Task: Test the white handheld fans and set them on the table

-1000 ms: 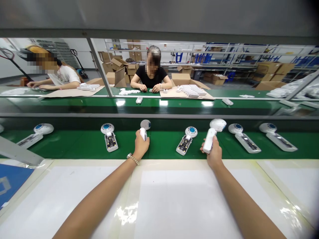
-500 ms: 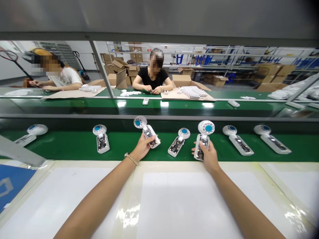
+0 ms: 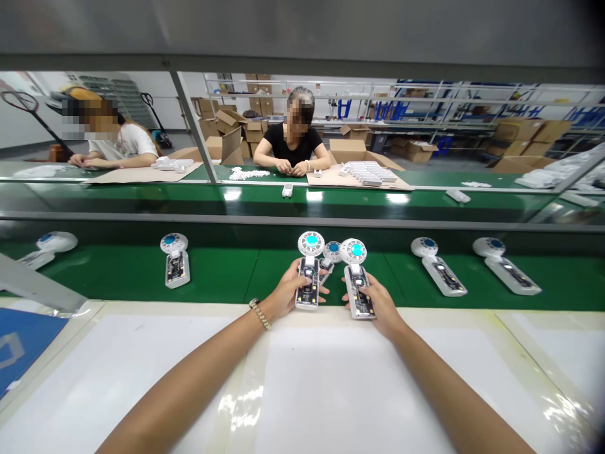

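Note:
My left hand (image 3: 284, 295) is closed around the handle of a white handheld device (image 3: 309, 287) with a round head. Its open handle shows a dark circuit board, and its disc glows blue. A similar round-headed device (image 3: 360, 295) is in my right hand (image 3: 384, 305), its thumb pressed on the board and its disc also bright blue. The two devices are held side by side, heads up, slightly apart. Between and behind them lies another such device (image 3: 333, 251) on the green belt (image 3: 227, 271), partly hidden by my left hand and its device.
More of these devices lie on the belt, one at left (image 3: 177, 268) and others at right (image 3: 444, 277). A white-topped bench (image 3: 321, 378) is before me. Beyond a rail, two people sit at another green belt with white parts (image 3: 368, 171) on cardboard. A post (image 3: 38, 287) stands at left.
My left hand has moved right and turned its device upright. My right hand has come left and nearer with its device. Both discs look brighter, and devices on the belt have shifted left.

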A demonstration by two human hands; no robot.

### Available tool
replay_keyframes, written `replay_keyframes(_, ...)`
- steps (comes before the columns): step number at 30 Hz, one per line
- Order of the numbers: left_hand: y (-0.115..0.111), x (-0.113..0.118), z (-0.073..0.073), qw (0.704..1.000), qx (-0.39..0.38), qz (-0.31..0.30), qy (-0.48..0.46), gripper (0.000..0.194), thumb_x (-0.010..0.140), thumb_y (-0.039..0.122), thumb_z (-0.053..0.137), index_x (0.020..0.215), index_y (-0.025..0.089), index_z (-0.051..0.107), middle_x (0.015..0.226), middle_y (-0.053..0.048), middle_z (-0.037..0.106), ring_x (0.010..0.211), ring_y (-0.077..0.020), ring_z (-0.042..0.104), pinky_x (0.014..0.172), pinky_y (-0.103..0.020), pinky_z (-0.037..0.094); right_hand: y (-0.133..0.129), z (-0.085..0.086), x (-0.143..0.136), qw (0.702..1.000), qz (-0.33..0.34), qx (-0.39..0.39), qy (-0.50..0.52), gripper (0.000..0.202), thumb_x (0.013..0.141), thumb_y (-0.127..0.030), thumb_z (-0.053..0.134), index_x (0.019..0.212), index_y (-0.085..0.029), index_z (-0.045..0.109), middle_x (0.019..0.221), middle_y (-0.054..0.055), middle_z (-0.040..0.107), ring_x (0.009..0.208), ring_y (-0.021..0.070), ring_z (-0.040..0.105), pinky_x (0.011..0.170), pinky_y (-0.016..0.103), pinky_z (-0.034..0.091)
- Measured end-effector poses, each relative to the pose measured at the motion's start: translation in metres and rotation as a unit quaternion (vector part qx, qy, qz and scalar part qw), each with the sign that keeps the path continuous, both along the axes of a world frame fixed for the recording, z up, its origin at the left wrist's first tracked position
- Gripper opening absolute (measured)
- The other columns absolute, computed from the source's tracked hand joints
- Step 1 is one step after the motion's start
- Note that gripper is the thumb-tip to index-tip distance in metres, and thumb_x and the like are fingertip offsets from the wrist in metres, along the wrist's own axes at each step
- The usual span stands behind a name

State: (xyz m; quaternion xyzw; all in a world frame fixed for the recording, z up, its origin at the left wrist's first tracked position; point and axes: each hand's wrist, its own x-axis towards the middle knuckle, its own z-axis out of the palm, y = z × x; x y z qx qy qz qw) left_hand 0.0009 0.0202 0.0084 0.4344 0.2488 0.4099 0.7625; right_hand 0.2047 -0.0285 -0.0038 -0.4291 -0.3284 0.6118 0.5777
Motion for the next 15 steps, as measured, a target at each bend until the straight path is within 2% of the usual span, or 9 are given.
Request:
replay_keyframes(4,-0.006,0.002,0.002,1.0,0.011,-0.005,-0.002,0.044,0.07,0.012,0.058,0.108,0.021,0.037,0.115,-0.01,0.058,0.089,-0.0271,0.066,0.072,-0.046,0.055,0.001,-0.001,0.002,1.0,-0.007,-0.012,0.003,0.039,0.062,-0.02,0.061,0.101,-0.022,0.058,0.101,0.004,0.067,0.07,0.0201,0.067,0.058,0.031,0.056)
replay_keyframes(7,-0.011,0.004,0.004,1.0,0.005,-0.027,0.007,0.05,0.068,0.008,0.059,0.111,0.022,0.036,0.118,-0.009,0.056,0.089,-0.0258,0.066,0.077,-0.05,0.053,0.001,-0.002,0.002,1.0,-0.004,-0.014,0.003,0.039,0.063,-0.02,0.061,0.102,-0.022,0.057,0.102,0.004,0.067,0.072,0.0199,0.067,0.06,0.031,0.056)
replay_keyframes(12,-0.012,0.005,0.002,0.999,0.006,-0.034,0.019,0.05,0.07,0.009,0.06,0.112,0.023,0.036,0.119,-0.01,0.054,0.086,-0.0236,0.066,0.074,-0.047,0.054,0.002,-0.002,-0.001,1.0,-0.009,-0.017,-0.009,0.037,0.062,-0.024,0.065,0.099,-0.023,0.058,0.102,0.003,0.067,0.071,0.0202,0.067,0.06,0.032,0.056)
replay_keyframes(15,-0.01,0.007,-0.003,1.0,-0.002,-0.022,0.021,0.051,0.068,0.01,0.063,0.109,0.024,0.036,0.117,-0.008,0.055,0.083,-0.0229,0.066,0.069,-0.043,0.056,0.002,0.001,-0.003,0.999,-0.02,-0.027,-0.014,0.04,0.057,-0.024,0.069,0.096,-0.022,0.059,0.099,0.004,0.068,0.067,0.0209,0.067,0.056,0.032,0.055)
